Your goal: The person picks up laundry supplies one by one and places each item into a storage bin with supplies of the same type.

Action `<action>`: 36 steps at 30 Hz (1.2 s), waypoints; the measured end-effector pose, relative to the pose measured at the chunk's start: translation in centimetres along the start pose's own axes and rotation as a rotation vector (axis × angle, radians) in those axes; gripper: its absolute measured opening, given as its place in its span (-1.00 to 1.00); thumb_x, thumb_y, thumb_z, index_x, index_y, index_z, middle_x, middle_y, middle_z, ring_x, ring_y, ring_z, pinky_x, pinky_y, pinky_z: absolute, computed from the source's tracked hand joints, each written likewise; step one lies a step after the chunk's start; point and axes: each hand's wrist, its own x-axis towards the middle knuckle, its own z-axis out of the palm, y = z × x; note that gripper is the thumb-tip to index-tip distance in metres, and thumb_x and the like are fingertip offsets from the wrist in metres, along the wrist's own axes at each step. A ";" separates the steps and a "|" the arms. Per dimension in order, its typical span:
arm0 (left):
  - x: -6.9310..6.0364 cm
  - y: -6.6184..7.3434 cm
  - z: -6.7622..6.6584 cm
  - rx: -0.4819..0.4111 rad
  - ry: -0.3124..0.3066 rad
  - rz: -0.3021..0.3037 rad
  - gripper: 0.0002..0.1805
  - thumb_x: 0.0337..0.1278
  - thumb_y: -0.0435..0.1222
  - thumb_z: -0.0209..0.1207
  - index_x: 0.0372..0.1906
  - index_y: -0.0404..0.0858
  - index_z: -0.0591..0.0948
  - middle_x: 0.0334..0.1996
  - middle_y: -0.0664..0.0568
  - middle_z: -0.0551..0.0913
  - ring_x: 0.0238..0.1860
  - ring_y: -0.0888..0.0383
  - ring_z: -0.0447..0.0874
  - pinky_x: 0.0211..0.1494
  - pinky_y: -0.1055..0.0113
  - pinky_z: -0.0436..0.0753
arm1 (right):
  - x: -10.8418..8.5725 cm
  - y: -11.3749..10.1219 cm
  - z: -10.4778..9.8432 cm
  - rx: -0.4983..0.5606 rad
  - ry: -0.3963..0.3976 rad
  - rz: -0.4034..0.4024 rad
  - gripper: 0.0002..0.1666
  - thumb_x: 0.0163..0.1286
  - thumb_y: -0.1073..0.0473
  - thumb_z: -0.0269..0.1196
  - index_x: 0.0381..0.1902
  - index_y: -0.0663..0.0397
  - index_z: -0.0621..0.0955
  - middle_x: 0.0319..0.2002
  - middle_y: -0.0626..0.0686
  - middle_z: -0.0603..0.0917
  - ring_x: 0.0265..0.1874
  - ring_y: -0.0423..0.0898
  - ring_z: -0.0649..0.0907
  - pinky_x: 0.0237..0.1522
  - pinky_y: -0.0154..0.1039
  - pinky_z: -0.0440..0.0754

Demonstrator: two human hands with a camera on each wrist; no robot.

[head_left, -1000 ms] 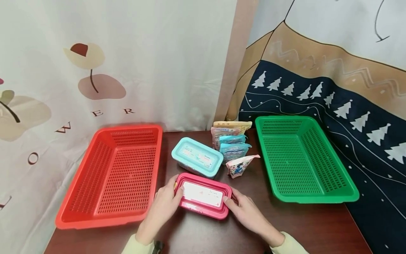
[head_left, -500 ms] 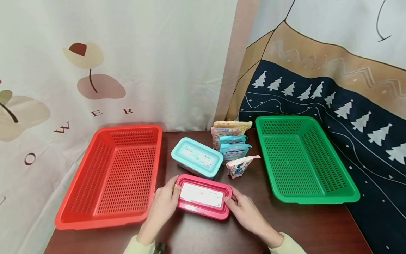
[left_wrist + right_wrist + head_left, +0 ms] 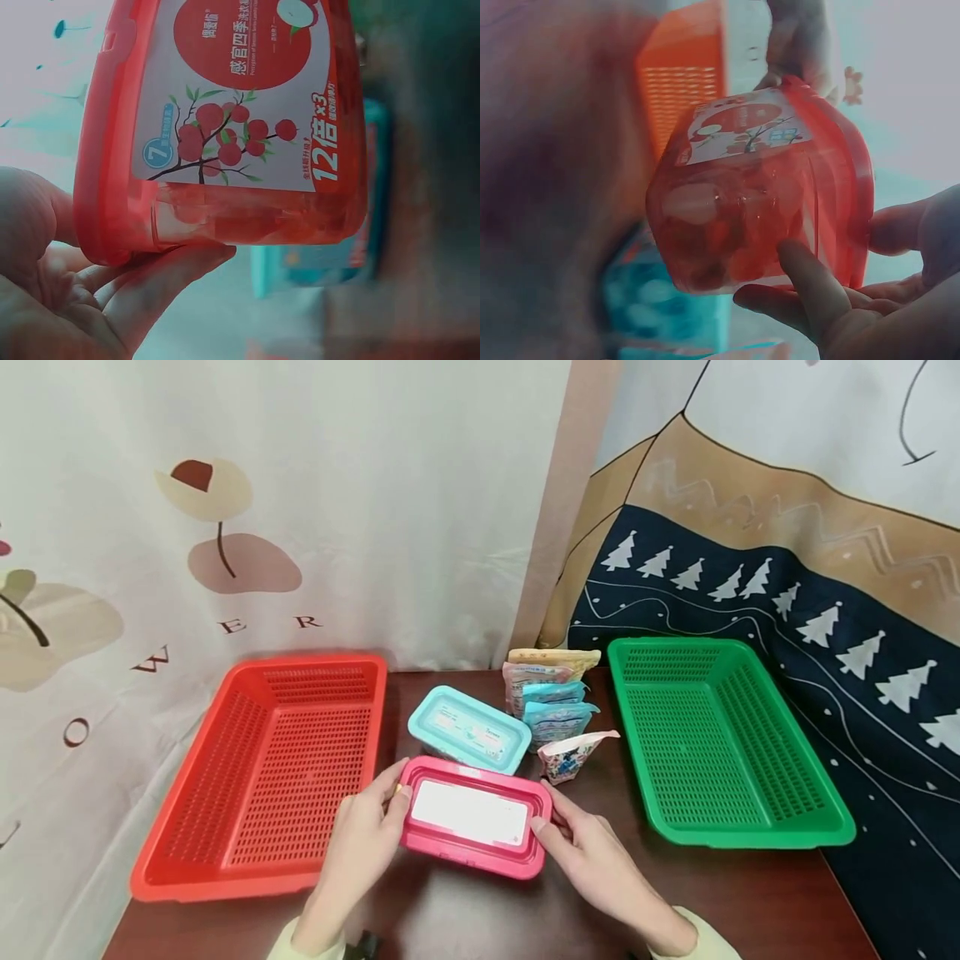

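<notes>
Pink-lidded laundry-pod tub gripped by left hand and right hand at opposite ends, likely for balance; well apart, green basket at right edge of tabletop.

The box I grip has a smooth, see-through plastic body with glossy highlights; its lid is shiny, opaque plastic. The side label under my eyes looks smooth and printed, paper or film, I can't tell which. Past it, the blue tub has a smooth plastic top. The red basket and green basket are perforated plastic. The table looks like polished wood with a soft sheen; the curtain is matt cloth.
</notes>
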 end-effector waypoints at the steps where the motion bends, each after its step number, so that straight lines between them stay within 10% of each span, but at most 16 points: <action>1: 0.1 0.2 -0.5 -0.011 -0.001 -0.009 -0.55 0.47 -0.31 0.17 0.37 -0.29 0.58 -0.02 -0.20 0.78 -0.49 0.14 0.52 -0.44 0.31 0.46 | 0.0 -0.4 -0.1 0.031 -0.004 -0.006 -0.25 0.53 -0.03 0.29 0.52 0.19 0.40 0.23 0.07 0.68 0.08 -0.19 0.71 0.10 -0.25 0.67; 9: 1.3 0.8 -5.4 -0.106 -0.023 -0.086 -0.48 0.53 -0.19 0.15 0.48 -0.15 0.49 0.05 -0.21 0.75 -0.24 0.09 0.78 -0.36 0.36 0.67 | 0.8 -4.3 0.1 0.309 -0.025 -0.071 -0.24 0.48 0.07 0.35 0.52 0.16 0.38 0.32 0.14 0.60 0.23 0.00 0.66 0.13 -0.24 0.64; 20: 4.2 -1.1 -11.7 0.003 0.095 -0.015 -0.47 0.53 -0.12 0.12 0.46 -0.22 0.51 -0.04 -0.25 0.77 -0.37 0.36 0.69 -0.42 0.46 0.58 | 6.1 -8.6 3.3 0.415 -0.115 -0.178 -0.18 0.52 0.06 0.30 0.61 0.07 0.27 0.45 -0.03 0.48 0.38 -0.10 0.53 0.20 -0.22 0.59; 36: 8.2 -3.7 -17.6 -0.086 0.068 -0.222 -0.36 0.61 -0.04 -0.08 0.58 -0.28 0.30 0.21 -0.48 0.57 -0.38 0.53 0.66 -0.35 0.41 0.73 | 12.7 -13.2 9.1 0.531 0.000 -0.243 -0.39 0.52 0.06 0.29 0.42 0.15 0.44 0.27 0.09 0.65 0.21 -0.13 0.66 0.22 -0.25 0.60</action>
